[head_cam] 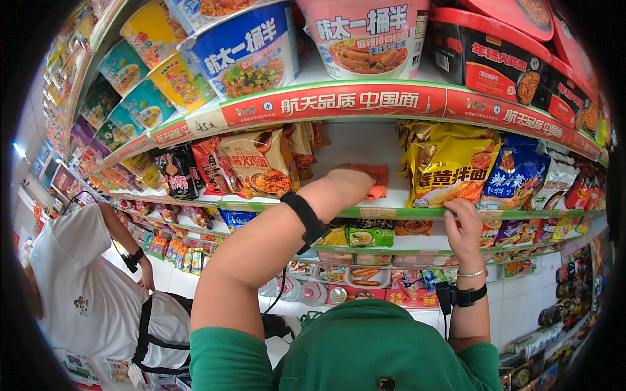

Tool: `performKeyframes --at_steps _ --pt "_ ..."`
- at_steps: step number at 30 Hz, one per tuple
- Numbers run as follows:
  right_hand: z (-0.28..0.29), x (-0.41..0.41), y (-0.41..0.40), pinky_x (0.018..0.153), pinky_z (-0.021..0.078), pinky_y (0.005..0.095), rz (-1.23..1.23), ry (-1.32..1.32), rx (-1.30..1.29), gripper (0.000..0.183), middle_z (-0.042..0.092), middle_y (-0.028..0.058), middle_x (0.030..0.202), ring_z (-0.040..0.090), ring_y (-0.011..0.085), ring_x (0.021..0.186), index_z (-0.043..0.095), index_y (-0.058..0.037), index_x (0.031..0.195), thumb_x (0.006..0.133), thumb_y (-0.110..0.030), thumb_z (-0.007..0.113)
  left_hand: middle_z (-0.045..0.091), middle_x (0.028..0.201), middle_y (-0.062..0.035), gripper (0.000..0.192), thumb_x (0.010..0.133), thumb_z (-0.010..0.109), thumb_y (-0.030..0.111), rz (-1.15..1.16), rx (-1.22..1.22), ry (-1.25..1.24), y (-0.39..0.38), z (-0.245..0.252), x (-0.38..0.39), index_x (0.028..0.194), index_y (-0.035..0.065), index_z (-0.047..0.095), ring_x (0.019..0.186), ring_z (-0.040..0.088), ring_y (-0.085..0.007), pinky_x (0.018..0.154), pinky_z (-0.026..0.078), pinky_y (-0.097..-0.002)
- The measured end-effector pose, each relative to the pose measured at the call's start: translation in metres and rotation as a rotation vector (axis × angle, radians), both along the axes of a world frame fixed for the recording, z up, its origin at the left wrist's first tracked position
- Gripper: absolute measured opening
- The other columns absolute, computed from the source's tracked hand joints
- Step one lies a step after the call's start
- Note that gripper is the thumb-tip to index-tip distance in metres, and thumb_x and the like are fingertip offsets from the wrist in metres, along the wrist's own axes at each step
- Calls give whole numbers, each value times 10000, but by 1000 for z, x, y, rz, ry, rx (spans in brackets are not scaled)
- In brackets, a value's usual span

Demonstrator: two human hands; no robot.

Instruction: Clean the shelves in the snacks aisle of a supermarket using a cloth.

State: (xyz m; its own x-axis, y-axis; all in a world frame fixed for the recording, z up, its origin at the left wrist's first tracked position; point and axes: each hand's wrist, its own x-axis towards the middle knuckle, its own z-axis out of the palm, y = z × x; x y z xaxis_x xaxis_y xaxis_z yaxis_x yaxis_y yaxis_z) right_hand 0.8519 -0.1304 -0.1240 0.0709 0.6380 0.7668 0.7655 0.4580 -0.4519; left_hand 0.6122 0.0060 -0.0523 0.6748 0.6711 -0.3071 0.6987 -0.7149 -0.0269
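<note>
My left hand [356, 180] reaches into a gap on the middle shelf [401, 190], shut on an orange cloth [378, 184]. Its fingers are mostly hidden by the wrist and the cloth. My right hand [463, 222] grips the green front edge [425, 213] of that shelf, fingers on top and thumb in front. Just behind those fingertips stands a yellow packet of instant noodles [450, 168]. Cream noodle packets [264, 163] stand left of the gap, and a blue noodle packet [514, 171] stands right of the yellow one.
Overhead, a shelf with a red printed strip [342, 100] bears blue [249, 54] and pink noodle tubs [367, 39] and black-and-red boxes [494, 58]. Lower shelves hold packets [371, 237] and a tray of sausages [367, 277]. A person in a white shirt [83, 273] is at left.
</note>
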Motion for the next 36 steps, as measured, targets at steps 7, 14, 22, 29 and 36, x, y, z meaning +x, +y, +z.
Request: performKeyframes --at_steps 7,14,22,29,36 --pt "3 5 7 712 455 364 0 -46 24 178 605 139 867 580 300 814 611 -14 884 710 22 616 624 1052 -148 193 847 491 133 68 220 -85 59 -22 21 919 53 651 952 607 -306 815 480 -376" --pt "5 8 12 682 456 358 12 -55 45 175 608 137 843 583 302 782 614 -15 865 698 38 616 627 972 -140 173 869 497 132 284 175 -450 88 3 34 947 30 614 831 615 -244 736 489 -330" --pt "3 13 15 705 452 365 15 -47 -10 190 606 138 852 579 303 797 610 -16 883 702 41 620 612 922 -111 181 884 487 160 383 119 -603 131 -2 50 919 36 615 776 573 -198 687 464 -312" --pt "2 8 15 718 455 362 24 -34 -33 200 604 138 863 578 307 808 612 -18 885 695 43 625 598 879 -86 198 897 479 184 370 -78 -832 127 3 55 895 41 616 729 535 -159 644 443 -296" --pt "3 14 12 718 457 365 21 -42 -42 194 605 140 876 580 307 815 611 -16 888 700 28 621 585 835 -61 223 910 471 208 286 -483 -1013 86 25 65 871 46 618 681 498 -119 601 422 -281"
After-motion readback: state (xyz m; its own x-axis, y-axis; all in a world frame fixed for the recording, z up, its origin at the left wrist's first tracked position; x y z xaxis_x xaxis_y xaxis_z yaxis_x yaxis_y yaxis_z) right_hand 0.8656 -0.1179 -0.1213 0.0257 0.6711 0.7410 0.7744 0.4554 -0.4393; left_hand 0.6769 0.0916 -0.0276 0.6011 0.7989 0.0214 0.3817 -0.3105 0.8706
